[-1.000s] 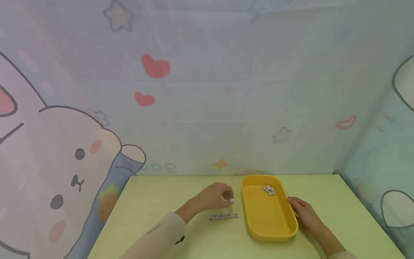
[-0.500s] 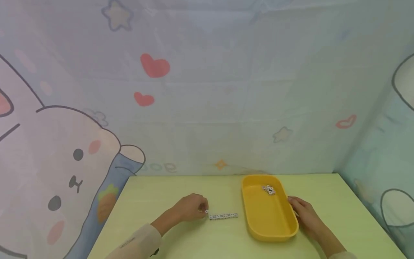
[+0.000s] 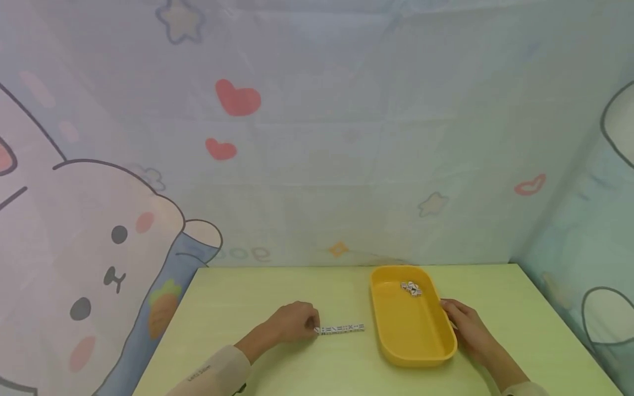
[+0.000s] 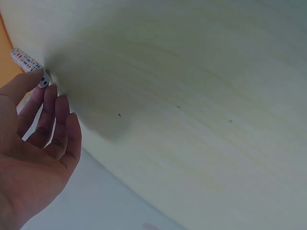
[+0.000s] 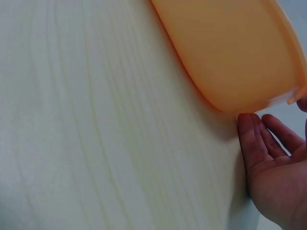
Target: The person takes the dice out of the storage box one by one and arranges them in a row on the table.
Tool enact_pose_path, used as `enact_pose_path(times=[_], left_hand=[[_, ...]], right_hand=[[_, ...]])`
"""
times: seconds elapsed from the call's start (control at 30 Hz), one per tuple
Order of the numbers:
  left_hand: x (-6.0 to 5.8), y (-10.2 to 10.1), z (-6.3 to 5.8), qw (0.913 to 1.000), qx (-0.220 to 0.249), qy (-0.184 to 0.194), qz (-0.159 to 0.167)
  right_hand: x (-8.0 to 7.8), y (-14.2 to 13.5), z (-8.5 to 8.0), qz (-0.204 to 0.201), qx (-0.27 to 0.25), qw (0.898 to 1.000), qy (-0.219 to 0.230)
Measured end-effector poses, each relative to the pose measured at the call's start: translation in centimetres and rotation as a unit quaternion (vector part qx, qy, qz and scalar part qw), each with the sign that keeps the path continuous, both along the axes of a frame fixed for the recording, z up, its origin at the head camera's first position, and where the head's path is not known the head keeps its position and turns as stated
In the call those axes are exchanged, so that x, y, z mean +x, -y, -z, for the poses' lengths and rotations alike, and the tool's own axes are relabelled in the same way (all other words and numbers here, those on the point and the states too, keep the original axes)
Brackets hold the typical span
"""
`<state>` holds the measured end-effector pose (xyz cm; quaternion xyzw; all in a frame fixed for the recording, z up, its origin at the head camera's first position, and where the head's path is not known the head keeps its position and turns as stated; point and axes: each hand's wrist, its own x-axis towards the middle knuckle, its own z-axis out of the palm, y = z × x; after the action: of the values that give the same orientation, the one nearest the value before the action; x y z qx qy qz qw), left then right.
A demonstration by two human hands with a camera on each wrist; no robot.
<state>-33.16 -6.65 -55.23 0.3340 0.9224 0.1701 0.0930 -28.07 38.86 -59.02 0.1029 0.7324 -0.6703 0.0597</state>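
My left hand [image 3: 295, 322] pinches a white die [image 4: 44, 80], likely light, hard; opposite sides hold best. Right hand [image 3: 468, 329] grips yellow tray [image 3: 415, 362] at right.

Right in here, pinched between thumb and fingertips of left hand [image 3: 295, 322]: one small white die [image 4: 43, 81], dark pips showing, up at left end of straight row of dice [image 3: 343, 329], exact join hidden by thumb. Along row: white cubes side by side on tabletop [image 3: 238, 291], red and dark pips showing. Near row's right end: oblong yellow tray [image 3: 416, 333], round-cornered, open side up, right hand [image 3: 469, 327] at its right side. Inside, toward far end: small jumbled heap of dice [image 3: 411, 289], white, bunched close.
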Motion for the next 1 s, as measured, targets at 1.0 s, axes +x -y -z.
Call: enact_pose_path(times=[1.0], left_hand=[[-1.8,-8.0,-4.1,0.9912,0.127,0.024,0.028]], right_hand=[[0.1,-0.7,0.0,-0.038,-0.021,0.999,-0.017]])
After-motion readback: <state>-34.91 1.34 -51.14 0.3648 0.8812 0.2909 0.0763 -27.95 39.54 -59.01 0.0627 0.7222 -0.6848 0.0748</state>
